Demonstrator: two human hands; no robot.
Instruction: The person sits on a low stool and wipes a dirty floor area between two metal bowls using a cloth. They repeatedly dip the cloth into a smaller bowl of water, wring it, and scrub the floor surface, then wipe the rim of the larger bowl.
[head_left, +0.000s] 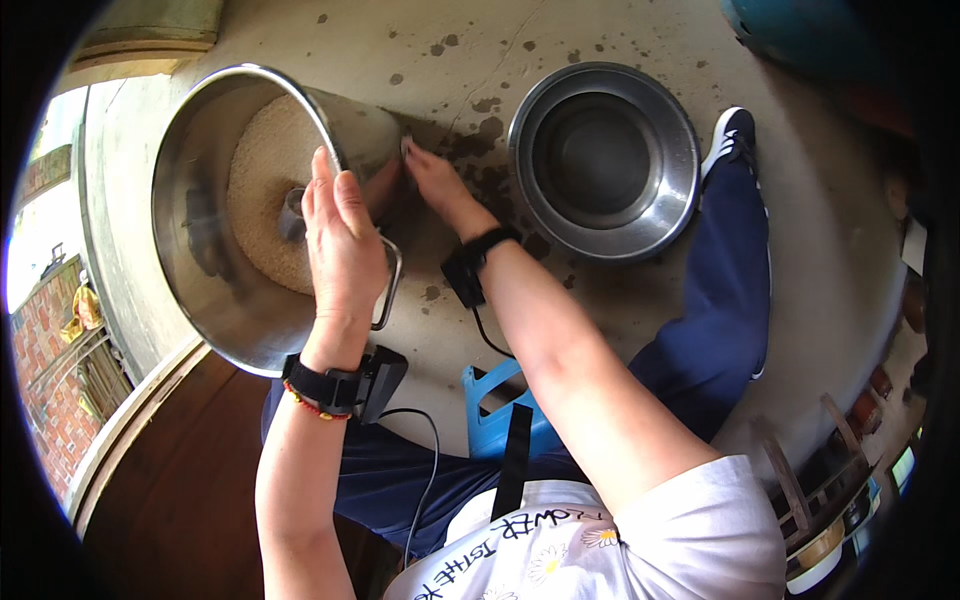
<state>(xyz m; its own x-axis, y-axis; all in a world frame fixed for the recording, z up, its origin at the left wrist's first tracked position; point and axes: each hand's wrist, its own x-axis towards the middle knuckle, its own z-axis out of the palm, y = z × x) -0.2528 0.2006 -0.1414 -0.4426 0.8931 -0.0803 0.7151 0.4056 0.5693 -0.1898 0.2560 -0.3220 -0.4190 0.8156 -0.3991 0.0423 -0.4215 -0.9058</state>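
My left hand (341, 247) is at the rim of a large stainless-steel pot (255, 341), its fingers over the inner side and its thumb on the outside. Inside the pot lies a bed of pale grain (259, 172), which looks like rice. A small metal cup (291, 214) sits in the grain, partly covered by my left hand. At the pot's lower outer edge is my right hand (442, 184); its grip is partly hidden. A looped metal handle (391, 289) stands out from the pot beside my left hand. To the right, a wide stainless-steel basin (600, 161) rests on the floor.
Dark wet spots mark the concrete floor (420, 45). A blue plastic stool (487, 397) is beneath me, and my shoe (731, 135) is next to the basin. A brown wooden surface (180, 450) lies at lower left. Wooden furniture (802, 487) is at lower right.
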